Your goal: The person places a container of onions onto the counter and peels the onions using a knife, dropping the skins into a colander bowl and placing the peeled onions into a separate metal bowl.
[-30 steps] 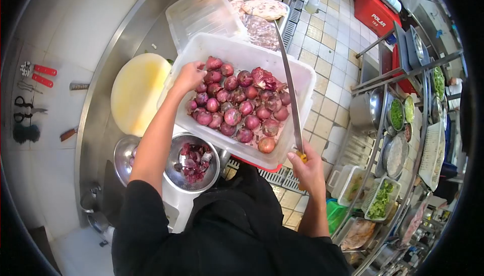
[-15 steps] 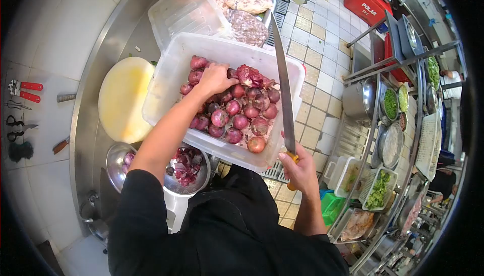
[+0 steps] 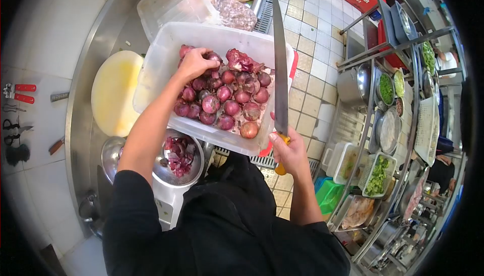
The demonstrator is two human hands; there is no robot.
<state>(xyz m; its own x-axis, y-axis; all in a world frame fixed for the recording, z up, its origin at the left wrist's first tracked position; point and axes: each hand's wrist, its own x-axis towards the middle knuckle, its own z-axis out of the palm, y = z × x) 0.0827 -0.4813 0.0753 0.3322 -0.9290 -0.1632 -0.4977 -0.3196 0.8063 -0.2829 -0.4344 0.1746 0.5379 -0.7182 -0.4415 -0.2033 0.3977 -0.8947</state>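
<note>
A translucent plastic tub (image 3: 161, 49) holds many red onions (image 3: 232, 107) and loose papery skins. Inside it, toward the far left, my left hand (image 3: 197, 64) is closed around one dark red onion (image 3: 214, 59). A clump of purple outer layers (image 3: 243, 60) lies just right of that onion. My right hand (image 3: 292, 154) grips the yellow handle of a long knife (image 3: 280, 69), its blade pointing up and away beside the tub's right end. Some of the right fingers are hidden behind the blade and the tub's edge.
Left of the tub lies a round yellowish cutting board (image 3: 115, 92) on the steel counter (image 3: 80, 104). Below the tub, a metal colander (image 3: 194, 167) contains purple peelings. Another tub (image 3: 171, 6) and packaged food (image 3: 237, 14) stand behind. Steel shelving (image 3: 373, 125) lines the right.
My left hand has drawn an onion up from the pile and now holds it more plainly in view. The knife stays in my right hand. The whole view has shifted slightly.
</note>
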